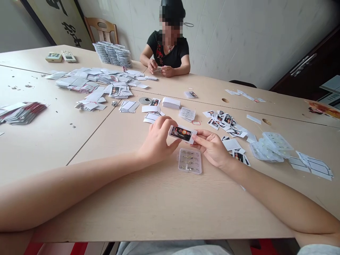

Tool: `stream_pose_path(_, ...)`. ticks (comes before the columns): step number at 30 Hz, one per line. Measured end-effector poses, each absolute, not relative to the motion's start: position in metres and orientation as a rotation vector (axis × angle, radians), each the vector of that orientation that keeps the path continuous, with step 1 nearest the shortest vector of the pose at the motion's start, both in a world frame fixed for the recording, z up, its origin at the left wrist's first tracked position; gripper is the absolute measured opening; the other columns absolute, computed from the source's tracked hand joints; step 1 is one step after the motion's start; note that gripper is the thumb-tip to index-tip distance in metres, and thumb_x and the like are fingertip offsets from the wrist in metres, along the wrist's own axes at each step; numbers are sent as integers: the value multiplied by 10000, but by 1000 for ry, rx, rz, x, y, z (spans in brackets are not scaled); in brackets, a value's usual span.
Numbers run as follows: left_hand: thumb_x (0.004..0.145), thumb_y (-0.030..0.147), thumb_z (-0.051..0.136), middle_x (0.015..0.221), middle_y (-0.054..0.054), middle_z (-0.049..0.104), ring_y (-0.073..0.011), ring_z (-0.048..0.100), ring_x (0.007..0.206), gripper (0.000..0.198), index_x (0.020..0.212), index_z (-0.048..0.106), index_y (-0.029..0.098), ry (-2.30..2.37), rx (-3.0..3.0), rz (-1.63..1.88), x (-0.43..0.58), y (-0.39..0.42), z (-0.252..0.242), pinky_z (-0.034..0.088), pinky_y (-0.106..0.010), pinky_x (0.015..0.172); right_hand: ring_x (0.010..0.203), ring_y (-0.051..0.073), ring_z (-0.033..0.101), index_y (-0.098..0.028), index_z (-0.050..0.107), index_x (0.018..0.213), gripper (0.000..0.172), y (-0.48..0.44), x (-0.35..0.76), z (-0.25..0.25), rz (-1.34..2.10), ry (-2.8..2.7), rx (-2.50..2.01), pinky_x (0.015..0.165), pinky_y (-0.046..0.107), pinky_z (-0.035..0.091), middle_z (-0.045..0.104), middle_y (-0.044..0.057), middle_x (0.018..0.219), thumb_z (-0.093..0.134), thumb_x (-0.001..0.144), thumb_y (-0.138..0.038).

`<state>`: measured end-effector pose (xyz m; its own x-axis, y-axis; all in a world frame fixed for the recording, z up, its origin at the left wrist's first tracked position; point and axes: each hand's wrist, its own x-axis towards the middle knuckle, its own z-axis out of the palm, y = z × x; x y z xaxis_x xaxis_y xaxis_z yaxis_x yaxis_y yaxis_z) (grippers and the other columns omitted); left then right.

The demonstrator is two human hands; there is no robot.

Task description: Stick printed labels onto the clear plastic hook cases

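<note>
On the beige table [164,209], papers [92,79] lie scattered left and right, and a seated person [167,46] works at the far side, near stacked trays [112,53]. We grip a printed card [183,134] by its ends, pinched between our left hand [156,140] and right hand [212,148], just above a clear box [189,161] of metal hooks.

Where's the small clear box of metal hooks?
Head view: the clear plastic box sits on the tabletop just below the printed card, beside the right hand.
</note>
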<state>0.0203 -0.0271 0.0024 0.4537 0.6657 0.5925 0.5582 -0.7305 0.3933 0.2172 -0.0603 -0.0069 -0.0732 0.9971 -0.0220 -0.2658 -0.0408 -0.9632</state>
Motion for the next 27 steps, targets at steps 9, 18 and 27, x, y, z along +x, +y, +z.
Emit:
stream_pose_path(9, 827, 223, 538, 1293, -91, 475, -281, 383, 1204, 294, 1112, 465, 217, 1129, 2697, 992, 20, -25, 3, 346, -449, 950, 804, 133, 658, -227, 712, 857, 189, -60, 213, -10, 1440, -1019, -971, 776, 294, 545, 721, 5, 895, 761, 683, -281)
stream_pose_path(18, 769, 123, 484, 1022, -66, 582, -221, 491, 972, 280, 1040, 493, 193, 817, 2723, 861, 22, -29, 10, 384, -377, 848, 734, 112, 640, -208, 680, 852, 232, -60, 213, -8, 1409, -1095, -986, 753, 281, 528, 696, -15, 807, 785, 650, -253)
stream_pose_path(27, 868, 346, 547, 942, -44, 684, -194, 574, 967, 172, 945, 602, 203, 787, 2686, 1092, 22, -23, 2, 437, -366, 863, 827, 140, 649, -206, 636, 795, 239, -62, 211, -11, 1372, -1160, -966, 830, 323, 518, 687, -13, 843, 799, 625, -247)
